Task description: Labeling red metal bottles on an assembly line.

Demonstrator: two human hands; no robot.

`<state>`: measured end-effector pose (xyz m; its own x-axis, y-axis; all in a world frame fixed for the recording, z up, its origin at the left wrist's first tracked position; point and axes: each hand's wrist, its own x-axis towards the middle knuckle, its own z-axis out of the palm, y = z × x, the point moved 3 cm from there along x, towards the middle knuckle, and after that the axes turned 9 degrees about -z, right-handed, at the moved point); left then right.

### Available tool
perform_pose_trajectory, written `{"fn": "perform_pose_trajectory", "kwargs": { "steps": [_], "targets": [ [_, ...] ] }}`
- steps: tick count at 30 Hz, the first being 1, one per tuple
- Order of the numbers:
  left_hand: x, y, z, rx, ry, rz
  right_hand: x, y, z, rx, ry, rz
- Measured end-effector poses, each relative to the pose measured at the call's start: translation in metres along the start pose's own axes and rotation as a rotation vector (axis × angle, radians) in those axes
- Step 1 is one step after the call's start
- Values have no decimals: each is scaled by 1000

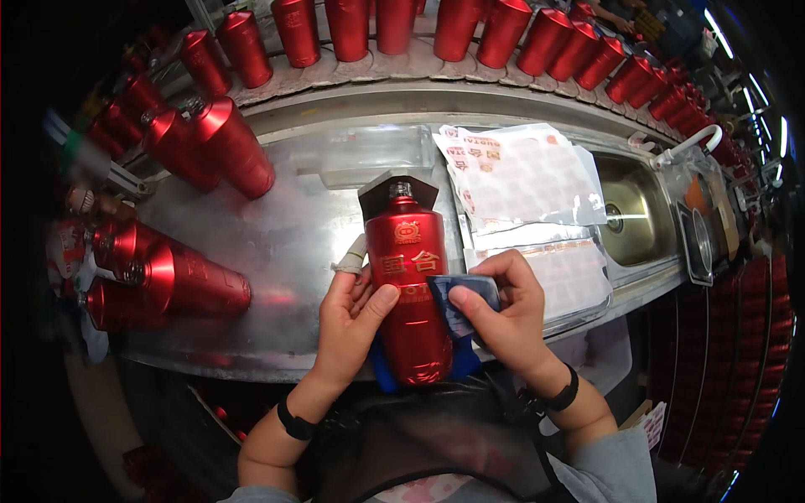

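The red bottle (411, 323) lay left of the printed sheets (537, 184), neck away from me, my left hand (342, 327) curled around its side. My right hand (513, 323) pinched a dark blue pad (449, 312) against it. A slack left grip could have let the smooth body roll; heavy rubbing could have scuffed the gold lettering (425, 262). Some left fingers hid behind the bottle; its base, nearer me than the sheets, perhaps rested on blue cloth (466, 360).

Factory, conveyor (356, 72) lined with red bottles (505, 32), steel workbench (302, 226), inset sink (644, 205)
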<state>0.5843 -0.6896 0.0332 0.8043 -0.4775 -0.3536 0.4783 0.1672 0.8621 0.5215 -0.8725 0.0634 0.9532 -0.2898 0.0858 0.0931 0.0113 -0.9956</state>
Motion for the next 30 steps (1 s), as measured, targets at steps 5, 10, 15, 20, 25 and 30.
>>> {"fn": "perform_pose_trajectory", "kwargs": {
  "steps": [5,10,15,20,25,30],
  "targets": [
    [4,-5,0,59,2,50,9,21,-23,-36,134,53],
    [-4,-8,2,165,62,176,8,46,-43,-259,137,-40],
    [-3,25,7,1023,128,639,8,27,-31,151,95,134],
    [4,47,22,1403,69,672,3,38,-35,88,76,186],
    [-4,50,29,1538,-12,711,-7,28,-25,-2,-34,179],
    [-11,43,24,1521,-34,723,-4,27,-10,72,-32,139]
  ]
}}
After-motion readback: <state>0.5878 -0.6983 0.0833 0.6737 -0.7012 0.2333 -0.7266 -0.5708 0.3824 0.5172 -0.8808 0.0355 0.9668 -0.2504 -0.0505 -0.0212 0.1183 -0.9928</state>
